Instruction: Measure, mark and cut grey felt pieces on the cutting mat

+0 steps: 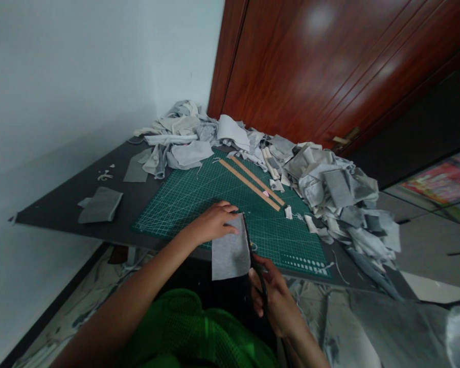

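Note:
A grey rectangular piece of fabric (230, 250) lies partly on the green cutting mat (187, 199), its near end hanging past the table edge. My left hand (218, 222) grips it at its far left corner, thumb on top and fingers at the far edge. In my right hand (272, 291) is a pair of black scissors (261, 281), the fingers wrapped round the handles. Its blades run along the fabric's right edge; whether they are apart is hard to make out.
Two wooden strips (250, 185) rest on the mat. Heaps of grey and white fabric scraps (325, 184) line the back and right of the dark table (61, 204). A folded grey cloth (101, 205) lies at the left. Behind stand a white wall and a wooden door (314, 66).

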Tool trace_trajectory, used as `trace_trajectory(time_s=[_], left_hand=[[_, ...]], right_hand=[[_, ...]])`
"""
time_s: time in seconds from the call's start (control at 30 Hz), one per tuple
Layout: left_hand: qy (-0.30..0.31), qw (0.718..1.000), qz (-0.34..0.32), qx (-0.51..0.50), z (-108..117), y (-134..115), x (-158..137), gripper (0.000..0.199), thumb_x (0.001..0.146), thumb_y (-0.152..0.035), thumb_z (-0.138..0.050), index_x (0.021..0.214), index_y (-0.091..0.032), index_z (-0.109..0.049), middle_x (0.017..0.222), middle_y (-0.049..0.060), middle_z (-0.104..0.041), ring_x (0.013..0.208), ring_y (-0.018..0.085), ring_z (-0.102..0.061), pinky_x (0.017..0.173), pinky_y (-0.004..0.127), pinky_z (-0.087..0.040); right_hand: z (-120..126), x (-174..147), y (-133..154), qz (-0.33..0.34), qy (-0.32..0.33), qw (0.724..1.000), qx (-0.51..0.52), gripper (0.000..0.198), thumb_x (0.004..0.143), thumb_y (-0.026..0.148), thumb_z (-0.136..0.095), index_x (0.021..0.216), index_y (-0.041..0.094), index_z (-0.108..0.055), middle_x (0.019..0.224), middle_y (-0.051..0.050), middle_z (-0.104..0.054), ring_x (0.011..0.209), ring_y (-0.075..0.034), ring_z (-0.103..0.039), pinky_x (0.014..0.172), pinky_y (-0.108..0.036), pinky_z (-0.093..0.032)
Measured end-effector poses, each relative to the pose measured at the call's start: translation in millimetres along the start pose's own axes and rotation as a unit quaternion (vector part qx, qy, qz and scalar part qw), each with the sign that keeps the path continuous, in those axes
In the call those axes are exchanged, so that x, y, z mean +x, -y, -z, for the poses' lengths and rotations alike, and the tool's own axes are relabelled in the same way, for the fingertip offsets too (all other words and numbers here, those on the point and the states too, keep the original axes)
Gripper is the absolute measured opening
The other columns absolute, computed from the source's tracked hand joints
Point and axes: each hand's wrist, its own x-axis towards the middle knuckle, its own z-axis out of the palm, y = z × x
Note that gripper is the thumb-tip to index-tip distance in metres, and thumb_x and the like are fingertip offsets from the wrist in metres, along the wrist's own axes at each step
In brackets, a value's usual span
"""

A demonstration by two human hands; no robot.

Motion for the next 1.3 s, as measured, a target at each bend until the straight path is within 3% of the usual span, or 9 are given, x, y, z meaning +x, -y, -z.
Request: trace_trajectory(time_s=[0.27,0.4,0.5,0.63,0.77,0.87,0.93,1.13,1.3], left_hand=[[-0.003,1.0,0.004,0.015,2,0,0,0.038,0.083,-0.034,-0.082,0.118,-0.022,-0.073,0.132,0.01,-0.066,0.123,0.028,-0.056,0.104,0.043,-0.047],[-0.009,0.999,0.02,0.034,2,-1,-1,0.035,0.084,-0.033,-0.08,0.117,-0.024,-0.074,0.131,0.009,-0.067,0.123,0.028,-0.057,0.104,0.044,-0.047],[-0.022,0.996,0.048,0.07,2,-3,-2,0.033,0.085,-0.037,-0.079,0.115,-0.025,-0.075,0.132,0.008,-0.066,0.128,0.03,-0.054,0.105,0.047,-0.046],[-0.056,0.985,0.098,0.128,3,-8,-2,0.03,0.088,-0.039,-0.075,0.114,-0.023,-0.075,0.142,0.01,-0.059,0.138,0.034,-0.045,0.108,0.051,-0.043],[-0.075,0.989,0.039,0.117,3,-19,-1,0.036,0.093,-0.028,-0.069,0.128,-0.021,-0.067,0.144,0.01,-0.057,0.137,0.03,-0.045,0.111,0.048,-0.041],[-0.014,0.997,-0.026,0.066,-1,-28,1,0.026,0.095,-0.029,-0.066,0.119,-0.022,-0.07,0.127,0.006,-0.066,0.123,0.025,-0.056,0.107,0.043,-0.046],[0.014,0.997,-0.031,0.063,-6,-31,1,0.024,0.096,-0.032,-0.064,0.117,-0.021,-0.071,0.125,0.006,-0.068,0.122,0.026,-0.057,0.108,0.043,-0.045],[0.049,0.995,-0.006,0.089,-12,-28,1,0.042,0.099,-0.039,-0.059,0.134,-0.016,-0.062,0.145,0.01,-0.058,0.142,0.026,-0.044,0.121,0.042,-0.03],[0.064,0.991,0.054,0.106,-11,-23,2,0.059,0.101,-0.052,-0.05,0.148,-0.016,-0.048,0.157,0.013,-0.046,0.15,0.027,-0.033,0.125,0.046,-0.021]], right_hand=[[-6,3,10,-0.044,-0.026,0.995,0.081,0.074,0.062,0.06,-0.087,0.118,0.024,-0.055,0.067,0.009,-0.053,0.04,-0.004,-0.036,0.031,-0.015,-0.029],[5,-6,5,-0.052,-0.063,0.989,0.124,0.07,0.063,0.059,-0.087,0.116,0.025,-0.057,0.069,0.009,-0.054,0.04,-0.003,-0.035,0.032,-0.013,-0.025],[34,-14,-1,-0.042,-0.098,0.986,0.131,0.064,0.067,0.057,-0.085,0.115,0.024,-0.058,0.067,0.008,-0.054,0.041,-0.003,-0.036,0.034,-0.013,-0.024],[89,-16,-1,0.044,-0.252,0.958,0.128,0.056,0.059,0.051,-0.09,0.095,0.023,-0.057,0.062,0.009,-0.051,0.042,-0.005,-0.038,0.035,-0.014,-0.028],[132,-21,5,0.111,-0.316,0.937,0.098,0.056,0.059,0.044,-0.09,0.101,0.025,-0.058,0.06,0.009,-0.052,0.042,-0.008,-0.041,0.036,-0.018,-0.032],[145,-28,3,0.085,-0.277,0.956,0.042,0.06,0.066,0.047,-0.088,0.113,0.026,-0.058,0.061,0.008,-0.052,0.041,-0.008,-0.04,0.035,-0.018,-0.032],[144,-31,-2,0.067,-0.239,0.968,0.028,0.062,0.069,0.049,-0.087,0.117,0.025,-0.057,0.061,0.008,-0.051,0.041,-0.007,-0.039,0.035,-0.017,-0.03],[117,-39,-18,0.014,-0.09,0.995,0.028,0.059,0.079,0.055,-0.079,0.124,0.027,-0.053,0.063,0.01,-0.047,0.037,-0.004,-0.029,0.033,-0.015,-0.026],[111,-55,-22,-0.045,-0.082,0.995,-0.025,0.06,0.078,0.063,-0.076,0.123,0.028,-0.056,0.063,0.007,-0.051,0.037,-0.004,-0.032,0.035,-0.016,-0.027]])
